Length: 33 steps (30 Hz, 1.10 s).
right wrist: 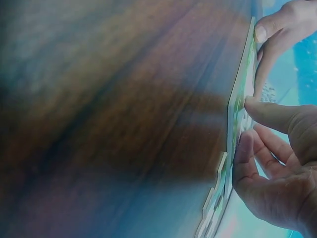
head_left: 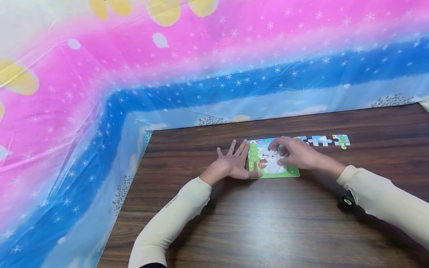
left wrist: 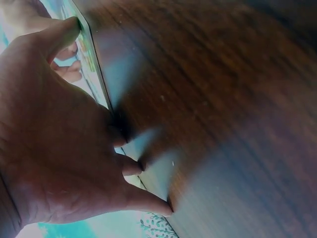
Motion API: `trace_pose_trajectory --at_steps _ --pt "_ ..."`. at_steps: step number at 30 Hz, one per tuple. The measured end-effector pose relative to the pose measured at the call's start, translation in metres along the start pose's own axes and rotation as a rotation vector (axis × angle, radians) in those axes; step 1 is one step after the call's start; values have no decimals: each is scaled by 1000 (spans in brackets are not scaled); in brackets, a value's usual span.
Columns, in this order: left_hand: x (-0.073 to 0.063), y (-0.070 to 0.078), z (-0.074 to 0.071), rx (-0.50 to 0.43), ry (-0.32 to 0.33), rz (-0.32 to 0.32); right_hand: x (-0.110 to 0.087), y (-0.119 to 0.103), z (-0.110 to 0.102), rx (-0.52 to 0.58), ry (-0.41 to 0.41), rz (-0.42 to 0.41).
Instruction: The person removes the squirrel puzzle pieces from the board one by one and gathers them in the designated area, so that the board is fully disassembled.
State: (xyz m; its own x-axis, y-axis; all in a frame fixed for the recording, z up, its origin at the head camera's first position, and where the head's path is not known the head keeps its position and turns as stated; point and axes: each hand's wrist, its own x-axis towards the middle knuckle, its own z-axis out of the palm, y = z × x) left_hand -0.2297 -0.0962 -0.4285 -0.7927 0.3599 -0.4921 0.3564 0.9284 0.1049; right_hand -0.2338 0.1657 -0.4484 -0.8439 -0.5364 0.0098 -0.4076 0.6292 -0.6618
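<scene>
A jigsaw puzzle with a white cartoon animal, a green tree and a green border lies flat on the wooden table. My left hand is at its left side, fingers spread on the table and thumb resting on the puzzle's near left corner. Over the upper right part of the puzzle is my right hand, its fingers bent down. In the right wrist view, the thumb touches the puzzle's surface. Whether a piece sits between the right thumb and fingers is hidden.
Right of the puzzle lie loose pieces in a row: a blue and white piece, a green tree piece and a partly covered piece. A patterned pink and blue cloth hangs behind the table.
</scene>
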Motion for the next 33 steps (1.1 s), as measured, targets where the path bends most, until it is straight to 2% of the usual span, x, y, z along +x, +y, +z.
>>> trace_pose_trajectory --at_steps 7,11,16,21,28,33 --pt "6 0 3 10 0 -15 3 3 0 12 -17 24" --pt "-2 10 0 4 26 -37 5 3 0 23 -28 44" --pt "-2 19 5 37 73 -82 6 2 2 40 -48 72" --pt "-3 19 6 33 72 -92 9 2 0 55 -59 67" --pt "-1 19 8 34 75 -99 13 4 -4 8 -90 49" --pt "0 19 8 36 76 -101 14 8 -6 15 -110 43"
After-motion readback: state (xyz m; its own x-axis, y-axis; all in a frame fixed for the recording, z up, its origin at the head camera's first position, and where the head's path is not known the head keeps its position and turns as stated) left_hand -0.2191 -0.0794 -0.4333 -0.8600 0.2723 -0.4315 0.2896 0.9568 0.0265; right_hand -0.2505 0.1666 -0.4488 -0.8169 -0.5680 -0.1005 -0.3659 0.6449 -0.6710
